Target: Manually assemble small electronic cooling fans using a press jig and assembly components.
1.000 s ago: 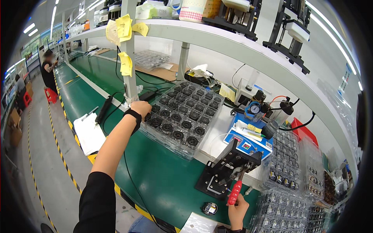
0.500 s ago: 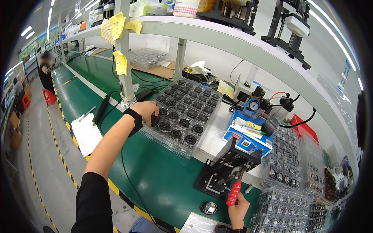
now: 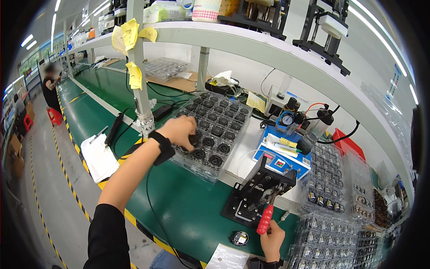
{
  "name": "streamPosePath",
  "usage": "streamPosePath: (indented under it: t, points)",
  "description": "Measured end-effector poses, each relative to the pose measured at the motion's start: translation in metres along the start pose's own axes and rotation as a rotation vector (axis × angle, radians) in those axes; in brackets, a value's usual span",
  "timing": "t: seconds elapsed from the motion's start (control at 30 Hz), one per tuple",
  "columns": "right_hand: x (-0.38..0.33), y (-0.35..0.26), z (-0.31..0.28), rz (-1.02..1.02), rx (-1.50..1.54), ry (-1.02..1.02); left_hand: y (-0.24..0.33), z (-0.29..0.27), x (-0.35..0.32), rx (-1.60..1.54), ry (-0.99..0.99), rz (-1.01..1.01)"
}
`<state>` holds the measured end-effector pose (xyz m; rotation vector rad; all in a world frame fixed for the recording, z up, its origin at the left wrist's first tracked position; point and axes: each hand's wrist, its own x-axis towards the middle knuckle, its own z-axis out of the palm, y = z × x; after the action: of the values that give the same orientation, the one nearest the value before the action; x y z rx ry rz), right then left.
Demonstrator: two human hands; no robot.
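My left hand [image 3: 180, 131], with a black wrist strap, reaches into a clear plastic tray [image 3: 210, 130] of several round black parts and closes its fingers around one black part [image 3: 195, 140] near the tray's front left. My right hand [image 3: 272, 238] grips the red handle [image 3: 264, 219] of a black lever press [image 3: 260, 190] that stands on the green bench [image 3: 188, 206]. A small round black part [image 3: 240, 238] lies on the bench just left of my right hand.
Stacks of clear trays with parts [image 3: 340, 215] fill the right side. A blue pressure-regulator unit [image 3: 283, 152] sits behind the press. A white paper pad [image 3: 99, 158] and a black tool [image 3: 113, 129] lie at the left. Another person [image 3: 50, 87] stands far left.
My left hand has moved a little right and nearer over the tray and now closes on a black part. My right hand stays on the red handle.
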<state>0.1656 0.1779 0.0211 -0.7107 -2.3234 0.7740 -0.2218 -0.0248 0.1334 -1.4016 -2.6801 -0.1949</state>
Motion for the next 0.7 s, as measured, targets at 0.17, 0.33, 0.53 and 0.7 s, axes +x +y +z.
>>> streamPosePath:
  t: [0.17, 0.33, 0.53, 0.7]
  points:
    - [0.002, -0.002, 0.001, -0.022, 0.001, 0.000, 0.030, 0.024, 0.007, 0.041, -0.171, 0.011]
    - [0.003, 0.001, 0.003, -0.040, -0.005, 0.005, 0.045, 0.026, 0.014, 0.167, -0.278, -0.117]
    - [0.002, -0.006, -0.003, -0.055, -0.002, 0.003, 0.048, 0.022, 0.012, 0.223, -0.267, -0.060]
    - [0.002, -0.003, -0.002, -0.053, -0.003, -0.008, 0.033, 0.012, 0.009, 0.186, -0.180, 0.063]
